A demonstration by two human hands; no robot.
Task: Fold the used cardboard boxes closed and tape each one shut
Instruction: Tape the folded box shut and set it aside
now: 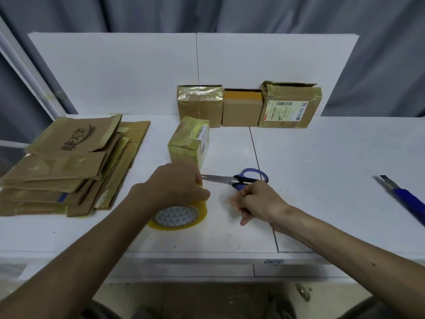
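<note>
A small taped cardboard box [189, 143] stands near the middle of the white table. Just in front of it my left hand [181, 183] grips a roll of yellowish clear tape [178, 217] from above. My right hand [255, 202] is to the right of the roll, fingers curled with the fingertips pinched together; whether a strip of clear tape runs between hand and roll is not visible. Three more boxes stand in a row against the back board: a taped one [199, 105], a plain one [242, 108] and a labelled one [288, 104].
A pile of flattened cardboard boxes [69, 166] lies at the left. Blue-handled scissors [239, 178] lie behind my right hand. A blue utility knife [404, 199] lies near the right edge. The table's front edge [207, 256] is close to me.
</note>
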